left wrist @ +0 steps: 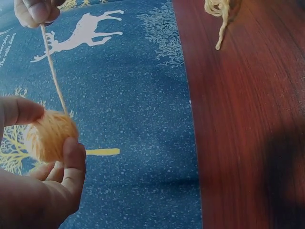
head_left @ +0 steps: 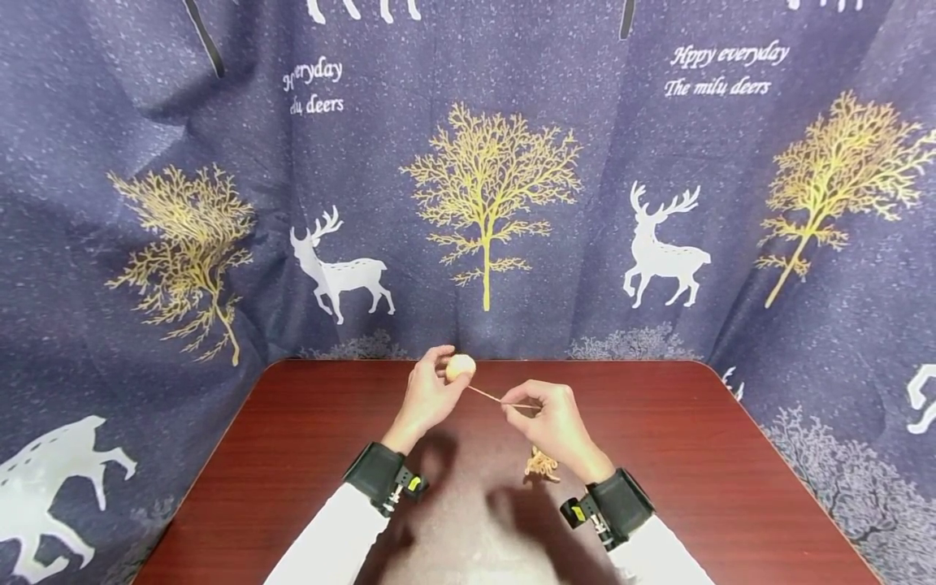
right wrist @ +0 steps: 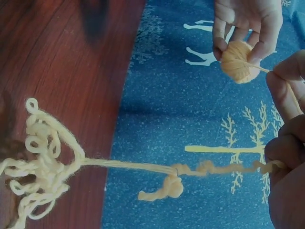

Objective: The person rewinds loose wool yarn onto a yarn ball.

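Observation:
A small ball of pale orange yarn (left wrist: 51, 136) is held between the thumb and fingers of my left hand (head_left: 431, 390), above the far part of the table. From the ball a strand of yarn (head_left: 484, 394) runs taut to my right hand (head_left: 548, 414), which pinches it between thumb and fingertips. In the right wrist view the yarn passes through the right hand and hangs on down, twisted and knotted, toward a loose tangle of yarn (right wrist: 45, 167). That tangle lies on the table under the right forearm.
The reddish-brown table (head_left: 307, 439) has rounded far corners. Directly behind it hangs a dark blue curtain (head_left: 512, 73) printed with deer and trees. Each wrist wears a black strap with a small camera, and both arms cast shadows on the tabletop.

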A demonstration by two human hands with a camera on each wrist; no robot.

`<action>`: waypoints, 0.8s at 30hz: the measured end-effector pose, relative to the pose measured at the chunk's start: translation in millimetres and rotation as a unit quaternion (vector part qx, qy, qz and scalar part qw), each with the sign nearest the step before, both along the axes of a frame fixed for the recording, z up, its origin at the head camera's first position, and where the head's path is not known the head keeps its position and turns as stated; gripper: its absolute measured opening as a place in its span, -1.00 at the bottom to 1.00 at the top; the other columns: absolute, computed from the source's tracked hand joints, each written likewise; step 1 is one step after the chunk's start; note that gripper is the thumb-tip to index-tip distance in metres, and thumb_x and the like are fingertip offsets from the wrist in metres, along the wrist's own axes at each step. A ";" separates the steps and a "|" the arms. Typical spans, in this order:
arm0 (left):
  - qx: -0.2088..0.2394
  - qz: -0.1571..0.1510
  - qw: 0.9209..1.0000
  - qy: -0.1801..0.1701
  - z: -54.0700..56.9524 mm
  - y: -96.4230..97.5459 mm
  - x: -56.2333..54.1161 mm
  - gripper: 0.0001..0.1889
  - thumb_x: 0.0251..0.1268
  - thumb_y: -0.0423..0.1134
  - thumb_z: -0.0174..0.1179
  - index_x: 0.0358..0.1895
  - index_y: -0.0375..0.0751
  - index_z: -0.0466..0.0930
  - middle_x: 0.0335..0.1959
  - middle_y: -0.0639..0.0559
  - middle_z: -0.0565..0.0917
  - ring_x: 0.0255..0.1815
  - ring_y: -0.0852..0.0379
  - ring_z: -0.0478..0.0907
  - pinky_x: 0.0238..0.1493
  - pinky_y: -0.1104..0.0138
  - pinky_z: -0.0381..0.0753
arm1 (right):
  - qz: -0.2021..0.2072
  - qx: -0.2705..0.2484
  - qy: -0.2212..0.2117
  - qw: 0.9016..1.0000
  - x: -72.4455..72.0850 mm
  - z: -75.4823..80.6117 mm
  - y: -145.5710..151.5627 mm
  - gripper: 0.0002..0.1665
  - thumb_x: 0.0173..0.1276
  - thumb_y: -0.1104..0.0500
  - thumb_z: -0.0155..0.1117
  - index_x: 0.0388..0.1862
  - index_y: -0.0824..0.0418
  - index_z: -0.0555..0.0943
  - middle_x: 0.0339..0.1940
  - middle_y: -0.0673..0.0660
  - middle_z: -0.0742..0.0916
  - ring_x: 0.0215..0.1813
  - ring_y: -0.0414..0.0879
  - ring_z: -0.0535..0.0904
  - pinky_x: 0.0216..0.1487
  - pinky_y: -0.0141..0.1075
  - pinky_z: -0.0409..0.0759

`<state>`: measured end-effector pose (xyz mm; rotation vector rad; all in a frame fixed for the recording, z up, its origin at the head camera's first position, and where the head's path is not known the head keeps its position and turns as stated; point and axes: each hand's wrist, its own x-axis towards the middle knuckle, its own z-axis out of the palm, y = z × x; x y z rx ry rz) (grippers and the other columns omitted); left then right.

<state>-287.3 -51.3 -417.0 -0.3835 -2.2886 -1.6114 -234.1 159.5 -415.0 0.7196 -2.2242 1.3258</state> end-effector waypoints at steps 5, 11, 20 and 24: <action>-0.005 -0.015 1.000 -0.008 -1.7 -2.1 0.5 -0.63 0.10 -0.29 0.47 -0.02 -0.35 0.66 -0.21 -0.16 0.75 -0.25 -0.01 0.72 -0.17 0.24 0.74 | -0.006 0.002 0.018 1.000 -1.4 3.5 2.2 -0.78 0.09 0.45 0.46 -0.36 0.16 0.77 -0.39 0.01 0.80 -0.33 -0.11 0.74 -0.26 -0.25 0.77; -0.044 -0.090 0.994 -0.037 -0.1 -5.4 5.2 -0.67 0.08 -0.34 0.44 -0.04 -0.33 0.73 -0.24 -0.09 0.76 -0.29 0.12 0.70 -0.23 0.37 0.69 | -0.016 -0.008 0.033 0.999 -7.1 12.3 7.3 -0.76 0.08 0.48 0.47 -0.35 0.17 0.76 -0.37 0.05 0.80 -0.36 -0.17 0.70 -0.23 -0.23 0.77; -0.087 -0.232 0.967 -0.051 8.8 -7.8 18.9 -0.70 0.01 -0.43 0.41 -0.11 -0.30 0.74 -0.28 0.01 0.75 -0.28 0.07 0.65 -0.23 0.33 0.66 | -0.051 -0.021 0.037 0.998 -10.1 28.8 8.2 -0.80 0.05 0.54 0.47 -0.36 0.34 0.75 -0.51 0.19 0.73 -0.59 -0.14 0.40 -0.38 -0.51 0.62; -0.082 -0.285 0.953 -0.061 15.3 -8.5 24.1 -0.69 -0.01 -0.43 0.46 -0.11 -0.30 0.73 -0.26 0.02 0.75 -0.27 0.14 0.65 -0.17 0.31 0.69 | -0.058 -0.037 0.037 0.997 -10.1 33.3 5.8 -0.84 0.11 0.50 0.49 -0.35 0.32 0.76 -0.64 0.10 0.63 -0.62 -0.20 0.35 -0.54 -0.54 0.40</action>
